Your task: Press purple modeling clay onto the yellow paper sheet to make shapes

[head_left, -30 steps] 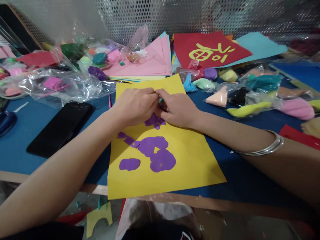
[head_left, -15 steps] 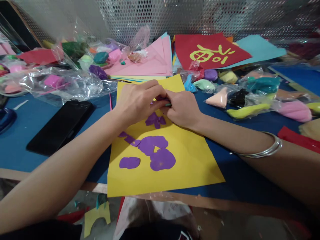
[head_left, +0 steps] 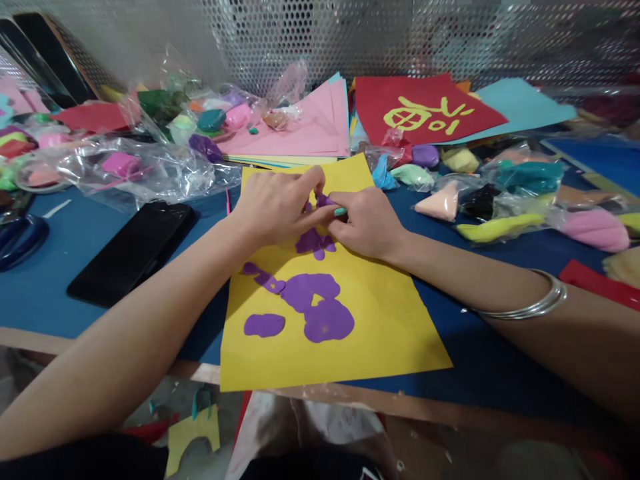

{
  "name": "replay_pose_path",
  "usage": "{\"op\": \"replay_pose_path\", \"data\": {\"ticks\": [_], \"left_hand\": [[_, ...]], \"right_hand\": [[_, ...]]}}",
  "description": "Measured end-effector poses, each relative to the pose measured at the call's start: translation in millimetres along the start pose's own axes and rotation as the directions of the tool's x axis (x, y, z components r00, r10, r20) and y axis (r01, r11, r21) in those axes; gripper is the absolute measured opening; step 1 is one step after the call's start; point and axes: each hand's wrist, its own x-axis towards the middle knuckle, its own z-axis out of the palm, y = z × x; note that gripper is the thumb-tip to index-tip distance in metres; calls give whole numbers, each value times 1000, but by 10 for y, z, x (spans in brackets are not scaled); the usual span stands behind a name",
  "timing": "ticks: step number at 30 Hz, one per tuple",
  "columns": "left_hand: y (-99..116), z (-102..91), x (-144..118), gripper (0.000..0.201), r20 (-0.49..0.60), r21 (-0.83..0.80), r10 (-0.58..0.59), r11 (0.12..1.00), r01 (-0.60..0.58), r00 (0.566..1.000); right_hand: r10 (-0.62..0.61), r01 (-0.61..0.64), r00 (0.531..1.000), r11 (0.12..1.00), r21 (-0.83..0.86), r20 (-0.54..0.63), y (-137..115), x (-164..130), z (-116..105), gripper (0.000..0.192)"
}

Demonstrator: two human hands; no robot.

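Note:
A sheet of yellow paper (head_left: 390, 333) lies at the table's front edge under both hands. Flattened purple clay (head_left: 329, 321) is spread on it in rounded patches, with smaller purple pieces (head_left: 311, 243) just below my fingers. Over the upper part of the sheet, my left hand (head_left: 280, 205) is closed, thumb and forefinger at a small lump of purple clay (head_left: 324, 200). From the other side my right hand (head_left: 369, 220), fingers curled in, pinches the same lump. A small teal bit (head_left: 341, 211) shows at my left thumb's tip; what it is I cannot tell.
A black phone (head_left: 133, 252) lies left of the paper, with blue-handled scissors (head_left: 25, 240) farther left. Bagged coloured clay (head_left: 530, 177) lines the back and right. Pink paper (head_left: 313, 123) and a red sheet with yellow marks (head_left: 370, 110) lie before a perforated metal panel (head_left: 340, 40).
The view has shifted slightly, so things appear a little farther right. My left forefinger has lifted and bent more, and more of the purple lump shows between my hands.

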Motion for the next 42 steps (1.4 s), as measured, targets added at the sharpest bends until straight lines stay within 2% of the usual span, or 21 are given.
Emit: {"op": "replay_pose_path", "data": {"ticks": [4,11,27,42], "left_hand": [[7,-14,7,47,46,23,71,997,-72,996],[47,-13,6,41,81,90,141,985,-148,987],[22,13,-4,49,169,47,166,983,-176,972],[18,31,-12,47,176,25,166,985,-173,970]], "right_hand": [[-39,39,999,999,32,17,-4,1,12,29],[-39,40,998,999,-32,56,-34,1,-2,28],[-96,116,985,983,-139,145,-29,0,-3,31],[-102,128,980,981,-149,171,-29,4,5,32]]}}
